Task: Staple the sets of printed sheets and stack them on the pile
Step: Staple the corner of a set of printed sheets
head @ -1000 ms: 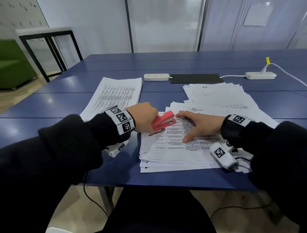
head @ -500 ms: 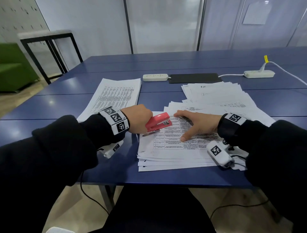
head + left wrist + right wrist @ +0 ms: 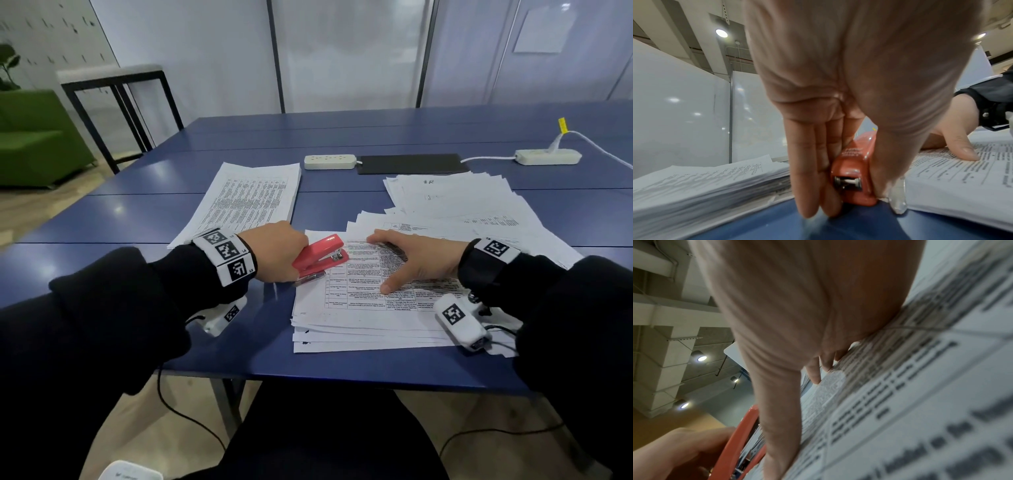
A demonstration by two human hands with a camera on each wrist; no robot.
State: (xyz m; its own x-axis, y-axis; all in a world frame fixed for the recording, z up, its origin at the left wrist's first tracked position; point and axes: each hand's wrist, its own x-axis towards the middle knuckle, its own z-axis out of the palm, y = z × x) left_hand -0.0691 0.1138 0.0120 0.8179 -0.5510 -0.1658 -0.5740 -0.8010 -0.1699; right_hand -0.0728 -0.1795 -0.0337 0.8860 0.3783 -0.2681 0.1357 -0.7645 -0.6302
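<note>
Red stapler (image 3: 320, 257) barely shifted, left hand (image 3: 274, 251) gripping, right hand (image 3: 419, 258) flat on sheets (image 3: 359, 308)

Cool, even indoor light fills the head view, with soft glare patches on the blue table (image 3: 137, 205) at left and straight lines bowing toward the edges. Round ceiling lamps (image 3: 721, 33) glow in both wrist views (upper left in the left one). The printed sheet (image 3: 920, 402) is heavily blurred at lower right of the right wrist view.
</note>
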